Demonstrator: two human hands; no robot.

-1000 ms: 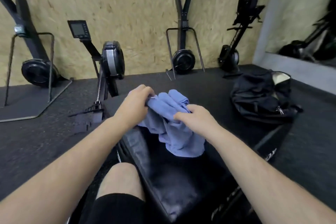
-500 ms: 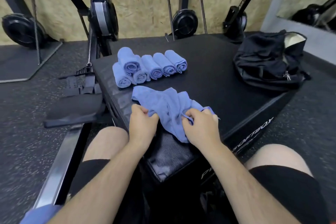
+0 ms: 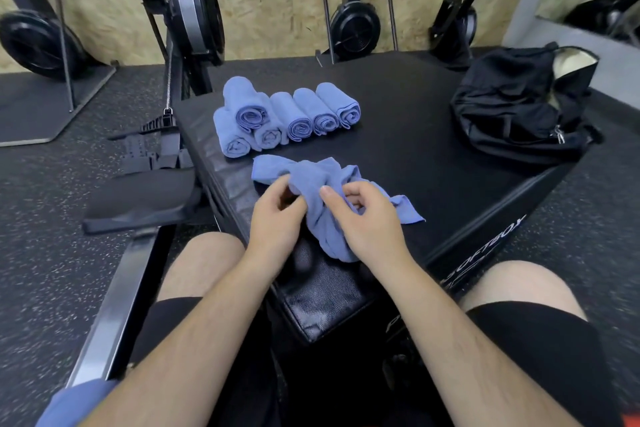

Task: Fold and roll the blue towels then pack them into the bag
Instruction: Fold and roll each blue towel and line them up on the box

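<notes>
Left hand (image 3: 277, 218): fingers (image 3: 285, 185) curled and pinching a fold of the loose blue towel (image 3: 313, 180) at its left side.
Right hand (image 3: 369, 224): thumb laid on the cloth, the other fingers (image 3: 358, 196) curled into the bunched middle, so it grips the same towel.
Loose blue towel: crumpled, not yet folded, lying on the near corner of the black box (image 3: 398, 149). It is held between the two sets of fingers. One end spreads just beyond the left fingers, a corner trails flat to the right of the right fingers, and a tail hangs toward the person between the wrists.
Rolled towels (image 3: 291, 114): six blue rolls just beyond the fingers, five side by side in a row (one more sits on top at the left end), spiral ends facing the person.
Bag (image 3: 516, 111): black, on the box's far right part, well apart from the right fingers, its mouth gaping at the top.
Rowing machine (image 3: 194, 10): left of the left fingers, on the floor beside the box.
Blue cloth (image 3: 76, 402): under the left forearm at the lower left edge; I cannot tell what it rests on.
</notes>
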